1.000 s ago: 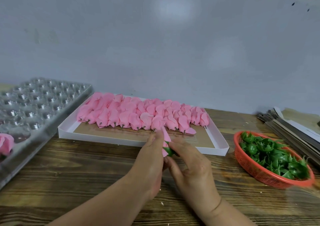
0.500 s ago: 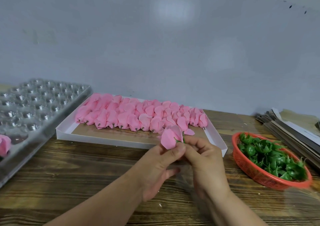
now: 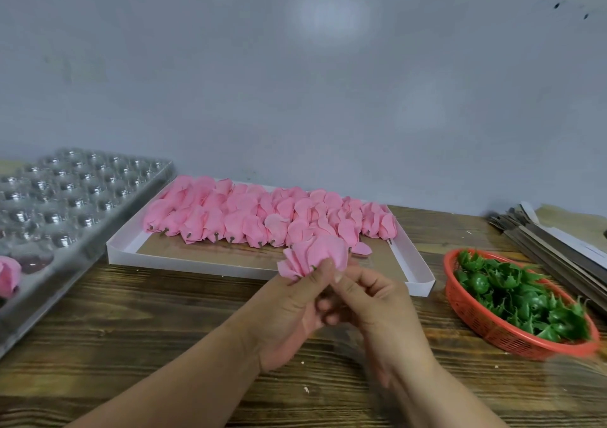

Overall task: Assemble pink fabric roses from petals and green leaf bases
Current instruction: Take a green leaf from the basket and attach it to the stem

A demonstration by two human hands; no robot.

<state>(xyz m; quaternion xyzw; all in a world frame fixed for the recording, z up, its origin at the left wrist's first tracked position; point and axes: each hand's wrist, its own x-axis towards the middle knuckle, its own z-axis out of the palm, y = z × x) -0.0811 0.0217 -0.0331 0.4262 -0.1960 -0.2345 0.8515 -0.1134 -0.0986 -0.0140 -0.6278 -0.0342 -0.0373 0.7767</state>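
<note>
since a second ago i've lifted the rose (image 3: 317,255) to mid-frame; left hand (image 3: 289,309) pinches its base, right hand (image 3: 371,299) curled beneath, probably seating the green base.

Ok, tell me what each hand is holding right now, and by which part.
Both hands hold one pink rose at its base. The left hand pinches under the petals; the right hand has its fingers curled at the same spot.

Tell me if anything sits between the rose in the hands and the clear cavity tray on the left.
Nothing visible does. The rose is pinched by the left hand and right hand above bare wooden table. The clear cavity tray lies to the left; the white tray lies behind that path.
</note>
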